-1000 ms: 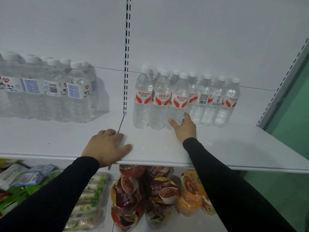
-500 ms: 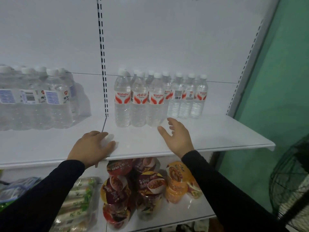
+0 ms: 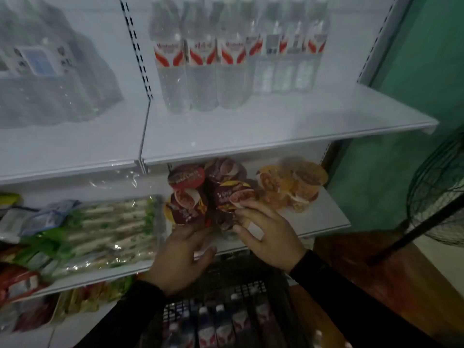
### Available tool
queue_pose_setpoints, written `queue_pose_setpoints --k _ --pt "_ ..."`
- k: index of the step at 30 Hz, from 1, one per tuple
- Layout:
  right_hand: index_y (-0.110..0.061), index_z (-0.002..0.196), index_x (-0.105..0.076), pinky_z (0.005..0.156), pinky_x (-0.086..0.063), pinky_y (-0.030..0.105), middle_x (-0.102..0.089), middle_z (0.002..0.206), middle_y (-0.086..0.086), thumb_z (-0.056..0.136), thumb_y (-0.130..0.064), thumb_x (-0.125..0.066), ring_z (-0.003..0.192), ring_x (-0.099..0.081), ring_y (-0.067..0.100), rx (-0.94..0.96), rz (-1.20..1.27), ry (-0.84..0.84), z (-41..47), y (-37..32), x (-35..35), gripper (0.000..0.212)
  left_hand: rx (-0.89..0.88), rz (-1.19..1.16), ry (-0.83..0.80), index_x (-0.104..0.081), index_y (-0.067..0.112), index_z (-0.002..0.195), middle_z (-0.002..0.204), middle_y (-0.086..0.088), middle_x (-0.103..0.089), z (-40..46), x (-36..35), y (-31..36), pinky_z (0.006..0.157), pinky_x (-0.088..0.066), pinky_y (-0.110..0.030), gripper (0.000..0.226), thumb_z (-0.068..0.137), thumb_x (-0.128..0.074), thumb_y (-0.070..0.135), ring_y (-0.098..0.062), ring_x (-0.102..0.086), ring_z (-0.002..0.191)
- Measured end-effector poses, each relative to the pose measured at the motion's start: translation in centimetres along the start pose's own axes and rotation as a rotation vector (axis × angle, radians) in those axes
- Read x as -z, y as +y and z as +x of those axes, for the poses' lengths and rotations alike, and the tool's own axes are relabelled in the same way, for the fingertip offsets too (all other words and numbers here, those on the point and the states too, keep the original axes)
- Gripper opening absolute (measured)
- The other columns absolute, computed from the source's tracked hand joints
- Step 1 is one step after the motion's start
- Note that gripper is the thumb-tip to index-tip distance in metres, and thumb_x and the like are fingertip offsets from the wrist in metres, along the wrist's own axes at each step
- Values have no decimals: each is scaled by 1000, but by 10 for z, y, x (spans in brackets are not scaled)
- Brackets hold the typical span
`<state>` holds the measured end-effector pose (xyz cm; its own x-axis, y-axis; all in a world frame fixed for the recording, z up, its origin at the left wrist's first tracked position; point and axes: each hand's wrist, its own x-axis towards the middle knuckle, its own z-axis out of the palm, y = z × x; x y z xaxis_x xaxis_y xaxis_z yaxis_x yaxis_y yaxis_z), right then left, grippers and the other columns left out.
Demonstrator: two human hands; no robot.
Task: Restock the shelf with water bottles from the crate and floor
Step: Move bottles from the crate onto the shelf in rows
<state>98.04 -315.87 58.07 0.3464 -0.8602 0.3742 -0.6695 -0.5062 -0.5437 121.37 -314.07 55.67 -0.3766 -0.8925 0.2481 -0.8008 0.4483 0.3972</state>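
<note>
Red-labelled water bottles [image 3: 227, 71] stand upright in a row toward the back of the upper shelf [image 3: 288, 129]; more bottles sit caps up in the dark crate [image 3: 226, 315] below. Both hands hang empty with fingers loosely spread, left hand [image 3: 179, 259] and right hand [image 3: 268, 237] above the crate, before the noodle cups [image 3: 213, 194].

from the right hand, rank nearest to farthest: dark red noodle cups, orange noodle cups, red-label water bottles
1. Dark red noodle cups, at the right hand's fingertips.
2. Orange noodle cups, up and right.
3. Red-label water bottles, shelf above.
</note>
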Motion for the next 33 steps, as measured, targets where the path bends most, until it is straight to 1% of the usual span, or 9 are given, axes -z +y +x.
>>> queue_pose_setpoints --k 6,11,16,18,20,24,28,31,33 --pt "-25 153 -31 116 -23 26 -26 160 -3 99 -53 -45 146 -25 14 -389 -49 -497 -81 62 -82 62 145 -54 -385 -68 16 115 111 -9 -70 -47 -99 -33 84 -56 -38 49 86 -47 50 -31 -67 99" --pt "-19 151 -36 113 -33 31 -34 156 9 78 -84 -22 142 -36 26 -593 -53 -722 -146 121 -162 99 346 -12 -661 -61 16 124 125 -11 -62 -84 -186 -63 97 -47 -37 77 78 -25 66 -33 -57 116" --pt "-18 139 -45 99 -44 39 -55 131 16 79 -70 -27 120 -54 35 -713 -66 -860 -195 165 -238 82 490 58 -916 -38 25 145 149 -7 -42 -105 -257 -77 103 -39 -36 66 90 -36 61 -31 -43 132" --pt "-19 140 -44 100 -37 35 -58 130 11 76 -72 -22 120 -54 30 -728 -74 -886 -208 178 -264 86 497 39 -928 -36 24 146 151 -8 -39 -108 -288 -84 105 -38 -35 59 96 -43 54 -30 -41 134" --pt "-18 145 -41 101 -31 33 -57 136 9 84 -65 -40 124 -53 28 -812 -25 -882 -217 192 -290 76 504 16 -957 -32 19 149 151 -11 -40 -105 -317 -90 111 -32 -36 62 97 -42 51 -30 -39 136" --pt "-12 146 -37 95 -47 33 -59 133 13 70 -68 -52 119 -58 29 -1010 134 -829 -238 223 -339 95 534 -22 -923 -46 19 140 141 -12 -51 -90 -374 -105 104 -39 -39 60 94 -36 57 -32 -49 127" --pt "-8 137 -41 74 -41 13 -53 119 2 84 -31 -74 104 -53 17 -1029 216 -807 -236 230 -359 66 558 -96 -817 -46 8 138 132 -19 -55 -73 -420 -120 97 -43 -37 53 97 -46 42 -37 -51 120" --pt "-17 115 -59 78 -47 21 -63 107 -5 69 -58 -78 99 -62 12 -1003 167 -730 -240 234 -370 65 529 -30 -772 -46 9 136 133 -17 -54 -71 -441 -126 101 -39 -41 55 97 -41 47 -39 -45 121" --pt "-19 111 -64 81 -52 26 -69 105 -5 66 -58 -78 97 -66 12 -1044 196 -761 -245 239 -374 62 522 -29 -794 -44 9 138 139 -16 -50 -74 -443 -123 105 -34 -42 61 94 -34 49 -38 -42 126"
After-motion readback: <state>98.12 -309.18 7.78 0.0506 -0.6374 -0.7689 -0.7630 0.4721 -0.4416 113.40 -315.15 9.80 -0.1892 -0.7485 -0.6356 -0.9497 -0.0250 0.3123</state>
